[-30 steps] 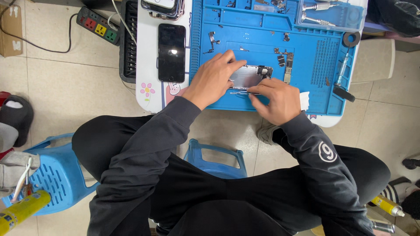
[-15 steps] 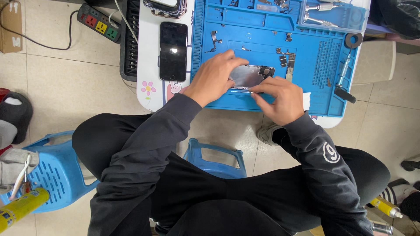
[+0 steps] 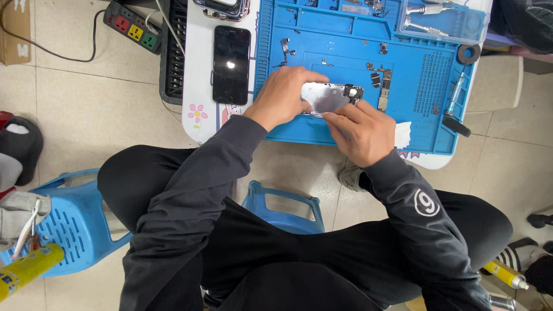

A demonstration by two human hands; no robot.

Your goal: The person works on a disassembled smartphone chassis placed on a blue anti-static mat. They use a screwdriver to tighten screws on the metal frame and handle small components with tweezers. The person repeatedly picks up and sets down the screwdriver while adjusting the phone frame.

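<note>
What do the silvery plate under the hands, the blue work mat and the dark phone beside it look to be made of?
Silvery plate: likely metal, with a dull brushed sheen and soft reflection, held by the left hand and right hand.
Blue work mat: probably silicone or rubber, matte, with moulded compartments.
Dark phone: glossy glass front, mirroring a light spot.

White table: blue mat, black phone.

Black glossy smartphones lying screen-up: 1
Silver metal opened phone bodies: 1
Blue plastic stools: 2
Black power strips with coloured sockets: 1
Yellow tubes: 2
</note>
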